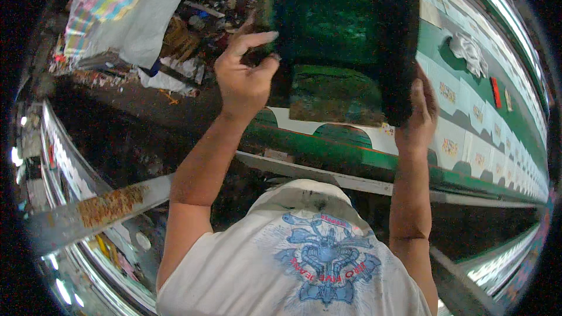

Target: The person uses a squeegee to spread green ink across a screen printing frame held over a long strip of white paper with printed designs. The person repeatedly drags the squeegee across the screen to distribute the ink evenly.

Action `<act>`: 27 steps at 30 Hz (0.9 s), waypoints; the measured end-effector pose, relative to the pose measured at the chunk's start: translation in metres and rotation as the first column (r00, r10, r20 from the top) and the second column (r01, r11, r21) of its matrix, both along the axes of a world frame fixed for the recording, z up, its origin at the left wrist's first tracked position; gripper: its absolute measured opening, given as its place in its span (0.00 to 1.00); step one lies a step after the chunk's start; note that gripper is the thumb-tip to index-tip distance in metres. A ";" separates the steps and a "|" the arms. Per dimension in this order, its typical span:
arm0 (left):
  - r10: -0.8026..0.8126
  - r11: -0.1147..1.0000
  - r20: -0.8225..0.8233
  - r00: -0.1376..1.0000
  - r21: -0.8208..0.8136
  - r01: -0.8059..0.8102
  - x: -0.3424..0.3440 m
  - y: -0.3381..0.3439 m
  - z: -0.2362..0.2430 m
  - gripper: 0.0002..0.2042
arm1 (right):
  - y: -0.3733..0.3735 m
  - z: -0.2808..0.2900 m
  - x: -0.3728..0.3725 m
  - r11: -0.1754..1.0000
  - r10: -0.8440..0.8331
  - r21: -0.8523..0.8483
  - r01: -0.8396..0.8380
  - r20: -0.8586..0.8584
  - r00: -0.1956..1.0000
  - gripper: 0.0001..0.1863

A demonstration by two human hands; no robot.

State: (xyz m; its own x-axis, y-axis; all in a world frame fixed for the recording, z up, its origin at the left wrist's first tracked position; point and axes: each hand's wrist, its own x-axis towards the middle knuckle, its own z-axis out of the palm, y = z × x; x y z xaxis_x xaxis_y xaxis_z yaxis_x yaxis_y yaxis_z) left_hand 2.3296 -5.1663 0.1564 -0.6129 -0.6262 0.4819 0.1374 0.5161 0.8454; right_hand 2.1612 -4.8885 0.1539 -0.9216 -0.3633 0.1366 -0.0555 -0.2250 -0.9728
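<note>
Both my hands hold up a dark green, square-sided box (pixel 336 90), its shadowed hollow side facing me. My left hand (pixel 246 73) is at its left edge; the thumb and index finger show bent, and the other fingers are partly hidden. On the lower right edge, my right hand (pixel 417 114) grips with the thumb in front and the fingers mostly out of sight behind the side. The box's far edge nearly reaches the top of the view.
A long green surface (pixel 492 82) runs along the right, lined with white printed pieces (pixel 449 146). On it lie crumpled clear plastic (pixel 467 51) and a red strip (pixel 496 92). Litter (pixel 205 9) and a whitish sack (pixel 146 20) fill the upper left. A rusty metal beam (pixel 111 206) crosses lower left.
</note>
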 end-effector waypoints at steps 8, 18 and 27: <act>-0.008 0.982 0.174 0.985 0.185 -0.025 0.077 -0.013 -0.114 0.13 | 0.018 -0.099 0.097 0.972 0.043 0.220 -0.081 0.169 0.985 0.29; -0.073 0.983 0.262 0.962 0.182 0.025 0.115 -0.001 -0.172 0.13 | 0.022 -0.125 0.146 0.910 -0.057 0.415 -0.021 0.174 0.983 0.29; -0.089 0.952 0.237 0.967 0.307 0.013 0.108 0.004 -0.172 0.13 | 0.032 -0.138 0.145 0.828 -0.011 0.561 0.016 -0.012 1.000 0.32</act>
State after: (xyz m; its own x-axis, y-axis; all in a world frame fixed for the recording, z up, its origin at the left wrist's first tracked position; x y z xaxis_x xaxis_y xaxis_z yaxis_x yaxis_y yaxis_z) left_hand 2.4380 -5.1626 -0.0153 -0.7229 -0.6826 0.1066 -0.0748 0.2306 0.9702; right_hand 2.3059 -4.8569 0.0161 -0.9269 -0.3668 -0.0797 -0.0624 0.3601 -0.9308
